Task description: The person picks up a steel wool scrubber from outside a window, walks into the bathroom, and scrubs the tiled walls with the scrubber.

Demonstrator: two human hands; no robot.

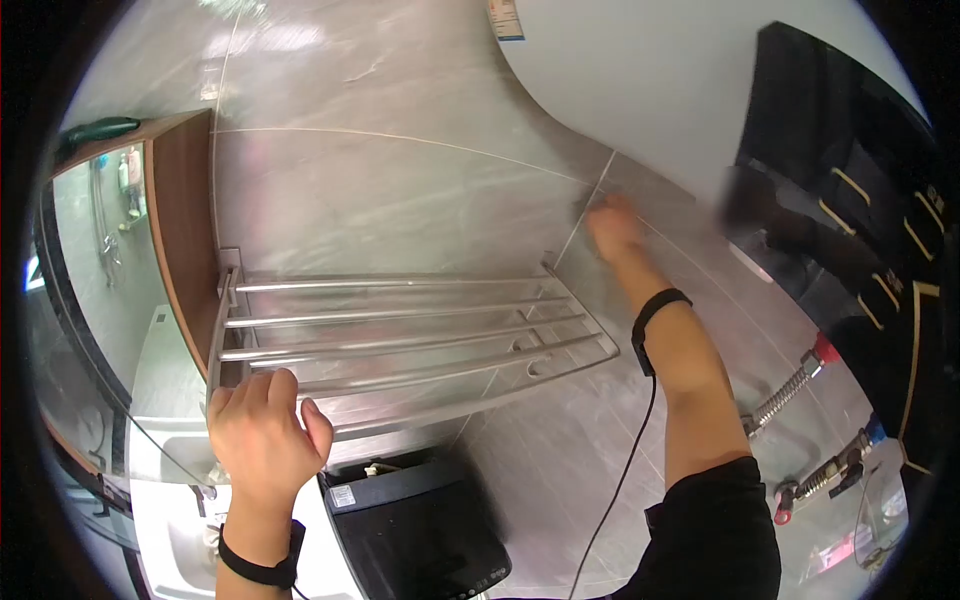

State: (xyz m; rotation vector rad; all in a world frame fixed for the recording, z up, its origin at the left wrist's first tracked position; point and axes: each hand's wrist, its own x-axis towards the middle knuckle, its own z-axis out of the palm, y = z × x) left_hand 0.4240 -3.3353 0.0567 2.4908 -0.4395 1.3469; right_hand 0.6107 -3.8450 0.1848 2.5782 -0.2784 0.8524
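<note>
My left hand (pixel 262 435) is curled over the front left corner of a metal towel rack (pixel 430 376), its thumb bent beside the fingers. The rack has several shiny bars and is fixed to the grey tiled wall. Beyond the right end of the rack, my right hand (pixel 613 225) is lifted close to the wall. Motion smears its fingers, and whether anything is in them cannot be made out. Both wrists wear black bands, with a thin black cable running from the right one.
A wood-sided mirror cabinet (pixel 180 230) hangs at left above a white washbasin (pixel 170 520). A black boxy appliance (pixel 415 525) sits below the rack. At right are a white water heater (pixel 640 60), a black panel (pixel 840 130) and braided hoses (pixel 785 397) with red and blue fittings.
</note>
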